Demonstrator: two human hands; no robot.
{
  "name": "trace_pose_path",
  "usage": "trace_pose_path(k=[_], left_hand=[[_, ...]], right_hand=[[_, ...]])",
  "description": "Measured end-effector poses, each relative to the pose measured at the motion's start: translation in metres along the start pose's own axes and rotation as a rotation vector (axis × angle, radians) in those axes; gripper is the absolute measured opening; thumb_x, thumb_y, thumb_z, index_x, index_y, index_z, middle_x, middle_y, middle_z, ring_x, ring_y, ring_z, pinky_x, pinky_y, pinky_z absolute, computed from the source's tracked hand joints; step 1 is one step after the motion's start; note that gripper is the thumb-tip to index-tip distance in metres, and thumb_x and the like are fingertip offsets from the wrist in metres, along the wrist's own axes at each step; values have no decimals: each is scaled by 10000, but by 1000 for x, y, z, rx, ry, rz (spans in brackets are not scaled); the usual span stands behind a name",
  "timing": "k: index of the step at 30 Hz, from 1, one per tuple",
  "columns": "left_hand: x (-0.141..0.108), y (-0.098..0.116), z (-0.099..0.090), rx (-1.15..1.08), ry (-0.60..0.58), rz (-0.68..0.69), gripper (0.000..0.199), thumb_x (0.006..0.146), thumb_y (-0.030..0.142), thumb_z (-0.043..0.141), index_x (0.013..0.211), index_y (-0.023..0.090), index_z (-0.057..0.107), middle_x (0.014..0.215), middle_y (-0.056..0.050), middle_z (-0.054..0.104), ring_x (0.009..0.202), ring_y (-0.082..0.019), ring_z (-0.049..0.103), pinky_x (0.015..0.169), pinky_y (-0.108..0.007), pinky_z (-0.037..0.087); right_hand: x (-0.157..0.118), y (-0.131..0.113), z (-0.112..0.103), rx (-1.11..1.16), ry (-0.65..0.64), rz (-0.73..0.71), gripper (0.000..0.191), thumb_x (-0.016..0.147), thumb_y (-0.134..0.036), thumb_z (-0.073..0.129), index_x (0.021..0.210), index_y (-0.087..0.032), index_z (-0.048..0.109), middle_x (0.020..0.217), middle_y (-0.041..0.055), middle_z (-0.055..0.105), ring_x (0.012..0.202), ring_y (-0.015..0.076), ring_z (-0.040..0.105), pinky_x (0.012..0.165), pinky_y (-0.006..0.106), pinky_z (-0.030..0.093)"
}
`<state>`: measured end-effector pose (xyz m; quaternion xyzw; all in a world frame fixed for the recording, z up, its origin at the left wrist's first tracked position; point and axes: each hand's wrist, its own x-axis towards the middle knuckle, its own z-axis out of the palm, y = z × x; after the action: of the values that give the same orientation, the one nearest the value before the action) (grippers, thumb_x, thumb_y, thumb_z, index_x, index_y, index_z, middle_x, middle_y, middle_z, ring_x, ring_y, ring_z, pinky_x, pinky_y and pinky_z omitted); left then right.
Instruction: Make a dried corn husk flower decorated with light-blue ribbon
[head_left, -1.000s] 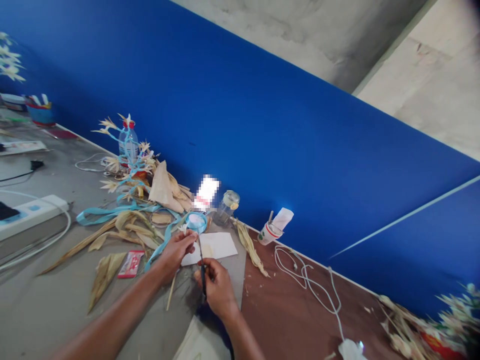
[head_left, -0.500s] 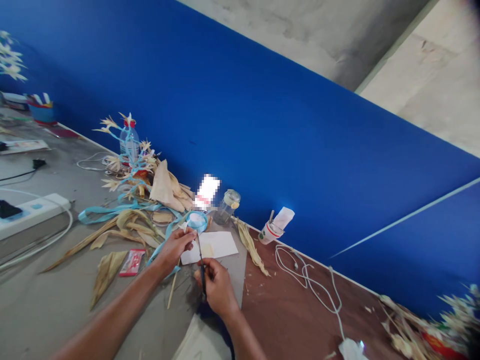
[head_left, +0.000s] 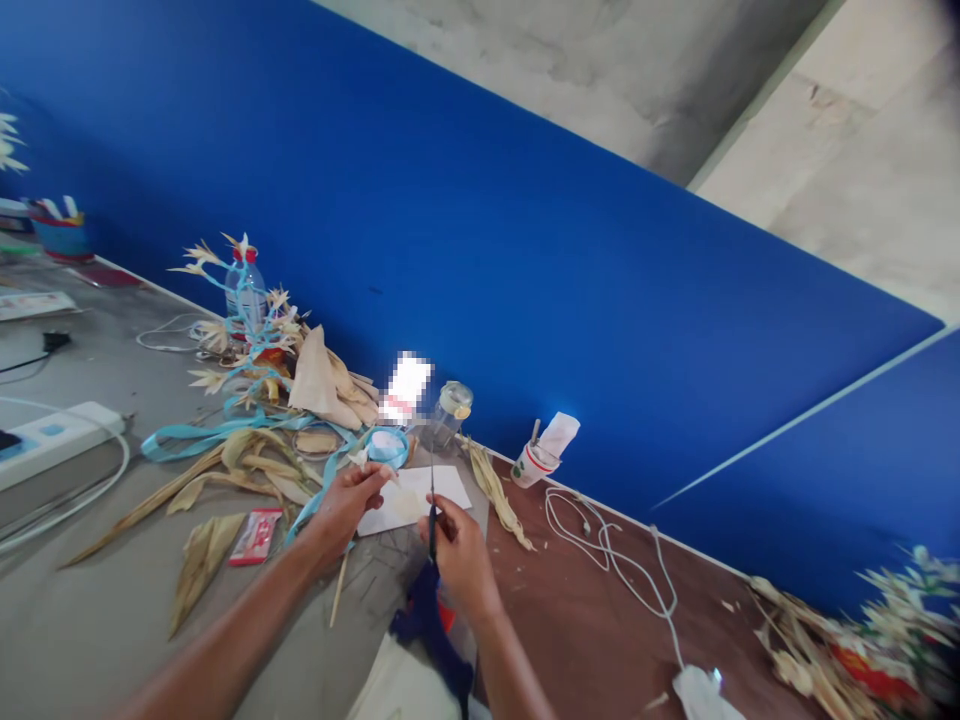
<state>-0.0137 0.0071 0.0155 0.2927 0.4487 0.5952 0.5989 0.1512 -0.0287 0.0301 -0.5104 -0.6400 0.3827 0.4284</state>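
Note:
My left hand [head_left: 349,510] is closed in a pinch on a small pale piece, apparently corn husk, mostly hidden by the fingertips. My right hand [head_left: 461,550] grips a slim black-handled tool [head_left: 433,530] with a thin metal end pointing away from me; I cannot tell if it is scissors or tweezers. Beyond both hands lies a white card [head_left: 446,487] with a pale husk piece on it. A roll of light blue ribbon [head_left: 388,447] sits just past my left fingers. Under my right wrist is a dark blue glue gun [head_left: 429,625] with a red trigger.
Dry husks [head_left: 255,460] and a red packet [head_left: 255,537] lie left. A husk-flower arrangement [head_left: 247,330] stands near a bottle. Along the blue wall are a glass jar [head_left: 450,410] and a paper cup [head_left: 534,465]. A white cable [head_left: 607,550] lies right, a power strip [head_left: 64,445] far left.
My right hand and its tool have moved right, away from my left fingers, and the tool points straighter ahead. More of the glue gun shows. The view has shifted slightly.

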Motion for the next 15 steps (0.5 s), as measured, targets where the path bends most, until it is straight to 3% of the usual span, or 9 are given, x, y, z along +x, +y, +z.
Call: trace_pose_path(k=[4, 8, 12, 15], left_hand=[[-4, 1, 4, 4, 8, -28, 399, 456, 451, 815, 664, 136, 683, 674, -10, 605, 541, -68, 437, 509, -197, 369], [-8, 1, 8, 11, -2, -58, 393, 473, 445, 811, 680, 135, 687, 632, -5, 588, 502, -65, 414, 503, -207, 370], [-10, -2, 11, -46, -3, -105, 379, 470, 425, 817, 677, 143, 673, 496, 46, 453, 456, -63, 368, 486, -206, 366], [-10, -6, 11, -89, -21, -131, 392, 477, 430, 815, 698, 141, 668, 499, 56, 415, 465, -67, 375, 481, -198, 359]], right_hand=[[7, -5, -16, -324, -23, -12, 218, 799, -278, 554, 964, -199, 671, 788, 24, 679, 703, 172, 600, 657, 265, 423], [22, -1, -23, -640, -17, 74, 507, 760, -297, 613, 1244, -164, 542, 737, 38, 685, 685, 203, 616, 632, 278, 411], [44, 7, -24, -888, -123, -17, 288, 801, -239, 541, 1072, -208, 635, 908, 67, 693, 840, 199, 630, 733, 271, 412], [57, 12, -23, -1030, -219, -36, 265, 789, -261, 554, 1032, -218, 650, 1010, 79, 646, 875, 191, 610, 747, 265, 415]])
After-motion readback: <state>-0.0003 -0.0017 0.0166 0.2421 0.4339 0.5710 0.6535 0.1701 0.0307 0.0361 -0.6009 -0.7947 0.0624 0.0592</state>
